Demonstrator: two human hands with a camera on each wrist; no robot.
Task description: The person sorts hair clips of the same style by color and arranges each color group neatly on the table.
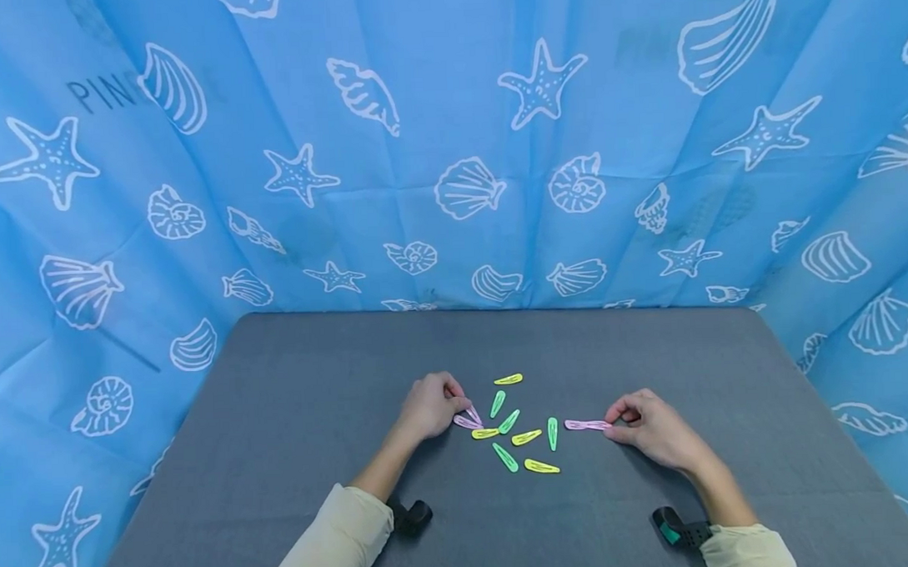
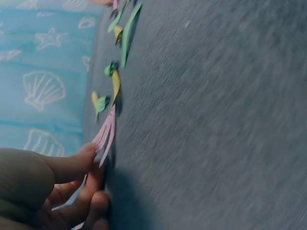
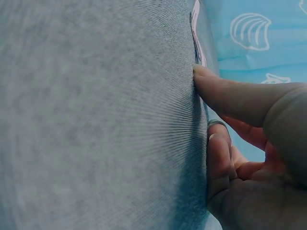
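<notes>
Between the thumb and fingers of my left hand (image 1: 430,407), a pink snap hair clip (image 2: 106,134) is pinched close to the table. Two pink shapes fan out there in the head view, and their narrow ends lie by a yellow clip (image 1: 485,433). On the other side, my right hand (image 1: 658,429) pinches the near end of a pink hair clip (image 1: 585,425), which points left along the cloth. The right wrist view shows the thumb over the end of this pink clip (image 3: 197,36); its gripped end is hidden.
Yellow clips (image 1: 542,466) and green clips (image 1: 553,434) lie scattered on the grey table (image 1: 337,363) between the hands. Behind the table hangs a blue curtain (image 1: 419,151) with white shells and starfish. A dark wrist device (image 1: 413,518) sits below the left forearm.
</notes>
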